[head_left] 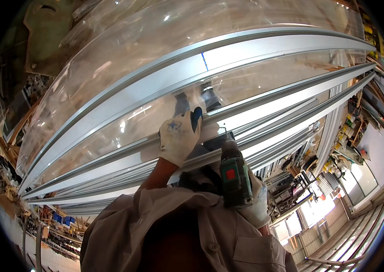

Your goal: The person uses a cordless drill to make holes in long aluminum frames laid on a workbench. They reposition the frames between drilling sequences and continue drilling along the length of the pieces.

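A long silver aluminium profile (287, 94) runs across in front of me, with my left hand (179, 138) on it. That hand wears a white glove with dark blue fingertips, and its fingers curl over the profile's far edge. In my right hand (259, 204), also gloved, is a dark green cordless drill (236, 181) with a red patch. Its body hides most of my fingers. The drill's chuck points away from me, and its thin bit is over the profile's pale face; whether it touches cannot be told.
Beyond lies another wide profile (156, 75) with a blue line marked across it. Clear plastic sheeting (110, 59) spreads under and behind the profiles. More profiles (278, 154) are stacked nearer me. Cluttered racks (300, 181) stand at the right.
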Tool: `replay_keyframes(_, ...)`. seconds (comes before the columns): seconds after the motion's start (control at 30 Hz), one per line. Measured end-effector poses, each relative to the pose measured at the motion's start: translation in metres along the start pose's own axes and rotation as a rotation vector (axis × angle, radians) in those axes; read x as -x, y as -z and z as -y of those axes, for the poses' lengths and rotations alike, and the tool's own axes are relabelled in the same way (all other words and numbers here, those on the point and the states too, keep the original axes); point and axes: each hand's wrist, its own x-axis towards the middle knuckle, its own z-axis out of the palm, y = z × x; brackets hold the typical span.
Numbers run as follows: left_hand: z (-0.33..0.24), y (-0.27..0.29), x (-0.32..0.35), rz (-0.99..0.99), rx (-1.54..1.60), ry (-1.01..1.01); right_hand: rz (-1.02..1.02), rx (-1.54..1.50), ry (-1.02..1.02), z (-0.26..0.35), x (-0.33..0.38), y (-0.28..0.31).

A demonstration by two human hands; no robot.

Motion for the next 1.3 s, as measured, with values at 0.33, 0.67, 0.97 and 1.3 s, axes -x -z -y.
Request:
replay_keyframes(0.33,-0.002,0.005,-0.002,0.061,0.004,0.034,0.019,0.019,-0.039,0.001,0.0,0.001)
replay_keyframes(0.67,-0.003,0.005,-0.003,0.092,-0.024,0.038,0.016,0.003,0.009,-0.003,-0.002,0.002)
replay_keyframes(0.97,-0.002,0.002,-0.002,0.053,-0.051,0.034,0.016,0.0,0.022,0.002,-0.004,0.004)
replay_keyframes(1.3,0.002,0.003,-0.001,0.06,-0.008,0.02,0.085,-0.027,-0.046,-0.001,-0.01,0.005)
